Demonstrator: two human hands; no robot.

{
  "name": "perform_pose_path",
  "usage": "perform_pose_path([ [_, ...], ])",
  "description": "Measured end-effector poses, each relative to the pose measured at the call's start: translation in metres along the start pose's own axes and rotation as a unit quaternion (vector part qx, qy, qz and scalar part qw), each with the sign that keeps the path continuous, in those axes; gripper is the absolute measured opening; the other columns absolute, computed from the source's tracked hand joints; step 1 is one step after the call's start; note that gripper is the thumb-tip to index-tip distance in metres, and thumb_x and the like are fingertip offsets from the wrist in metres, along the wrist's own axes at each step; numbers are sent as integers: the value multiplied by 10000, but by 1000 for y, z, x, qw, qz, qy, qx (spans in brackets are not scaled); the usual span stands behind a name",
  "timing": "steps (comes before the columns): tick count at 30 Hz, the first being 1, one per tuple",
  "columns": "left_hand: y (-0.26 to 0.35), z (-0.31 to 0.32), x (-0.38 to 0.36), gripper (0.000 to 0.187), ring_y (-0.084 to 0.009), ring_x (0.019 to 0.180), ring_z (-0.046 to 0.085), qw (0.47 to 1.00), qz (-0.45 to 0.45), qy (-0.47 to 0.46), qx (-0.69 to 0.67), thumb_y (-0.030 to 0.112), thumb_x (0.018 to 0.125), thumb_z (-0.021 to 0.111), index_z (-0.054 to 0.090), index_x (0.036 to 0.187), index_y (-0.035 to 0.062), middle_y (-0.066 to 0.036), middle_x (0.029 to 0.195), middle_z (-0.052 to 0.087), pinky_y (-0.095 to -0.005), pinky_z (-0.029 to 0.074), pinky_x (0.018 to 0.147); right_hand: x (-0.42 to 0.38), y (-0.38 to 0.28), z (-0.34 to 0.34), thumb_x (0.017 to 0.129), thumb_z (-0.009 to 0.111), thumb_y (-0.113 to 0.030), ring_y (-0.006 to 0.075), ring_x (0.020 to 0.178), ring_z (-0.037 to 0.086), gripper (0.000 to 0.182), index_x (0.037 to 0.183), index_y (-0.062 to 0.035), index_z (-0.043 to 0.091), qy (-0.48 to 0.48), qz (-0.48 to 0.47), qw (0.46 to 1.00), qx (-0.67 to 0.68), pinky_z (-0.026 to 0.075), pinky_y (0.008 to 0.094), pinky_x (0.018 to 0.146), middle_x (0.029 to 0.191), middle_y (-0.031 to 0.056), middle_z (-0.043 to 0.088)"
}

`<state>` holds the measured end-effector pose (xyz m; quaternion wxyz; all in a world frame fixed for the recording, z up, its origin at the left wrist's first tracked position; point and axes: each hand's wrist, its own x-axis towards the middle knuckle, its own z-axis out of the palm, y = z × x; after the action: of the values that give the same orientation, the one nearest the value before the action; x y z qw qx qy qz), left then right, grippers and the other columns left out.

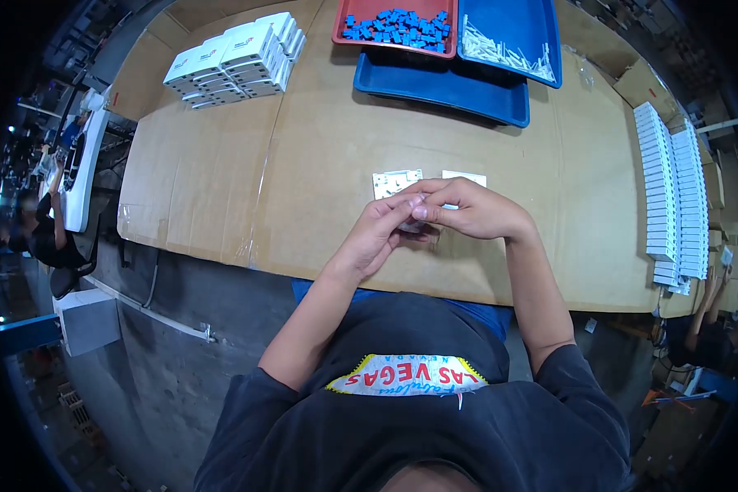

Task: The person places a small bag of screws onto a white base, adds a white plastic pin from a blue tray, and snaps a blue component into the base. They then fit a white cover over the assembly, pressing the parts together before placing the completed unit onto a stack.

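My left hand (374, 235) and my right hand (476, 211) meet over the near part of the cardboard-covered table, thumbs and fingertips pressed together. Whatever sits between the fingers is hidden or too small to name. Just beyond the left fingertips lies a white plastic plate with small raised details (395, 179). A second flat white piece (465, 177) is partly covered by my right hand.
Ahead stand a red tray (336, 31) of small blue parts, a blue tray (556, 49) of white sticks and another blue tray (443, 97). White boxes are stacked at far left (234, 59) and right (671, 193). Other people work at both sides.
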<state>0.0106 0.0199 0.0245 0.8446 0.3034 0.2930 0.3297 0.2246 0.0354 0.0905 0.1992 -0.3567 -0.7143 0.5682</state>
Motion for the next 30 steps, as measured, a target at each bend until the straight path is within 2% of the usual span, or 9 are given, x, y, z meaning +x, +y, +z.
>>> perform_pose_path([
  [5,-5,-5,3,428,-221,966,742,1000,11,8,4,334,1089,574,631,1303,-32,-115,1141,726,-342,616,843,0,-5,-3,1086,582,-246,260,1183,653,334,1110,38,757,17,36,998,42,505,378,1009,1361,166,675],
  [8,3,-2,-2,440,-223,967,739,1000,-15,-7,2,326,1090,568,610,1332,-39,-119,1158,721,-342,612,844,5,7,-1,1095,564,-252,259,1187,648,346,1143,37,748,-9,-21,1000,-5,502,378,1013,1370,160,672],
  [15,-3,1,0,446,-216,977,739,1000,-1,4,3,306,1094,556,581,1368,-46,-124,1159,720,-342,615,846,5,11,-3,1108,543,-279,251,1203,636,370,1241,18,717,-22,-3,999,33,493,369,1030,1400,143,657],
  [18,-6,-3,1,450,-211,973,738,1000,-4,4,9,310,1103,537,576,1376,-46,-137,1170,720,-351,609,844,3,10,-5,1104,552,-283,233,1217,632,372,1254,19,710,-45,54,997,40,494,363,1033,1408,142,651],
  [22,1,-1,-2,485,-213,954,738,1000,-26,-8,2,346,1122,480,558,1399,-44,-166,1201,719,-351,604,840,1,18,-48,1080,606,-265,180,1185,654,321,1187,3,746,80,-36,996,14,511,327,1010,1326,115,704],
  [23,2,-3,-3,475,-178,967,715,999,-33,-25,-2,347,1128,463,585,1394,-27,-160,1229,720,-333,596,871,1,15,-60,1056,643,-218,152,1095,677,263,1159,-3,754,148,8,987,68,530,304,964,1227,82,741],
  [26,-2,-4,-6,476,-192,980,715,998,-48,-44,-23,334,1136,430,563,1416,-27,-164,1242,715,-342,593,882,15,54,-127,1024,658,-131,125,975,677,215,1160,14,739,328,8,939,-104,537,291,888,1027,51,759],
  [28,-8,-8,-6,476,-213,1026,707,994,-71,-68,-55,307,1140,409,528,1447,-36,-180,1289,690,-362,584,917,22,73,-169,954,693,-139,225,886,705,219,1123,-15,756,458,22,866,-199,548,352,824,986,144,772],
  [30,-13,-6,-8,475,-221,1049,703,991,-87,-72,-75,297,1139,411,518,1456,-40,-187,1316,676,-369,579,932,27,79,-205,933,680,-159,336,932,729,208,1095,-63,769,517,72,799,-299,563,427,838,1022,168,767],
])
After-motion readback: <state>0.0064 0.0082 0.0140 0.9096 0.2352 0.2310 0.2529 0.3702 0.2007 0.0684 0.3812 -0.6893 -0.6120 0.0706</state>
